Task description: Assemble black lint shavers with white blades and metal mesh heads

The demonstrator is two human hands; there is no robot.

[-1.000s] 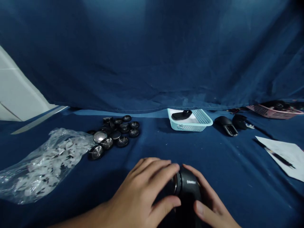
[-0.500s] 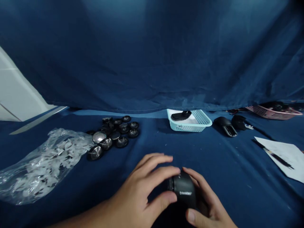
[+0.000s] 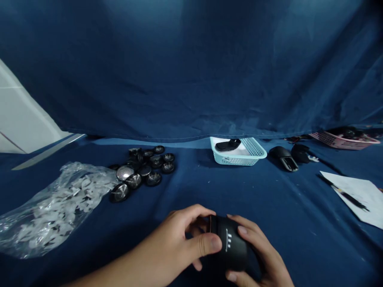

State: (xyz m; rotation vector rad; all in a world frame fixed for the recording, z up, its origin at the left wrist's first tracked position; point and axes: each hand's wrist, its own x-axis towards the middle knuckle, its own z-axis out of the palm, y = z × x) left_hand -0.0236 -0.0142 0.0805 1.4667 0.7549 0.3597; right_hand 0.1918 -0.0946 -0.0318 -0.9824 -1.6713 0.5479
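Note:
A black rounded device with white bar marks, by its look a fabric shaver (image 3: 232, 243), is held between my two hands near the bottom centre. My left hand (image 3: 185, 243) pinches its left end, the thumb in front and the fingers curled behind. On the other side my right hand (image 3: 263, 255) wraps the body, fingers over the top and thumb below. The underside is hidden in shadow. Round black caps with metal mesh (image 3: 134, 181) lie in a pile beyond my left hand.
At left lies a clear bag of small white pieces (image 3: 62, 211). A light blue basket (image 3: 239, 160) with a black part stands at the back. Farther right are another black shaver body (image 3: 279, 155), a pink basket (image 3: 344, 142) and white paper (image 3: 356, 191) with a brush.
The shaver has turned in my hands: white lettering faced me before, bar marks do now. My left fingers have drawn in from outstretched to curl behind its end.

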